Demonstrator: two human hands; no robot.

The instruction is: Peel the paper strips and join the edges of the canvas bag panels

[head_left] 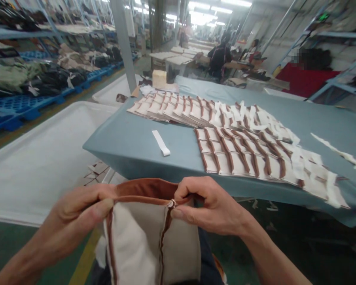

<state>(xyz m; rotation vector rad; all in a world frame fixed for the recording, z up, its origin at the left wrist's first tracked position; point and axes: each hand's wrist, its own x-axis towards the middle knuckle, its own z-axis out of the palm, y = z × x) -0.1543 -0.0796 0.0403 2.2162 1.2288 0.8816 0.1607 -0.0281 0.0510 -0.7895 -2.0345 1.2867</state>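
Fingers and thumb of our left hand [80, 209] pinch the brown-bound rim [144, 199] of an open-topped cream fabric pouch [133, 237] at one corner, while the thumb and bent forefinger of our right hand [209, 208] close on that rim where a vertical seam [161, 249] meets it. The mouth gapes, showing a brown inner band [148, 188], and the pouch hangs on our side of the blue-grey covered table [124, 138]. We judge the step in hand to be spreading the mouth and handling the rim at that seam; the next move would call for a firm left pinch to keep the edge taut, and a light right one that does not twist the seam. On the table, near its left corner, lies a white strip [160, 143]; farther right on it, brown-edged cream pieces [237, 154] overlap in rows. A white bin [44, 162] stands left of the table. We cannot make out the small pale bit [172, 203] at our right fingertips, perhaps thread or a fold. The pouch's lower part is cut off, most of its far wall is hidden, and blur beyond the table leaves a dark-clothed person [220, 59] unclear.
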